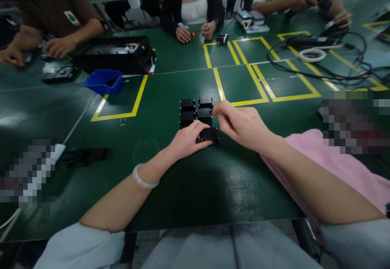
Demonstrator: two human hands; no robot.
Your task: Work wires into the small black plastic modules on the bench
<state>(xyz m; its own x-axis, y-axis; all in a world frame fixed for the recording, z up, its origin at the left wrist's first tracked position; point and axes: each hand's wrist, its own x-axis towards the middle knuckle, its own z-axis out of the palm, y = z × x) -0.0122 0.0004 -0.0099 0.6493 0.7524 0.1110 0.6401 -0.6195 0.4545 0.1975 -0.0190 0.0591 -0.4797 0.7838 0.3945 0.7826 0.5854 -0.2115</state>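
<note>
Several small black box-shaped parts stand packed in a tight block on the green table. My left hand rests on the block's near left corner, fingers curled onto the nearest black part. My right hand is just right of the block, thumb and forefinger pinched together beside the parts; whether anything is between them I cannot make out. A pale bangle sits on my left wrist.
A blue bin and a long black tray lie at the back left. Yellow tape outlines mark the table. Black cables and a white ring are back right. Three other people sit across. A pink cloth lies right.
</note>
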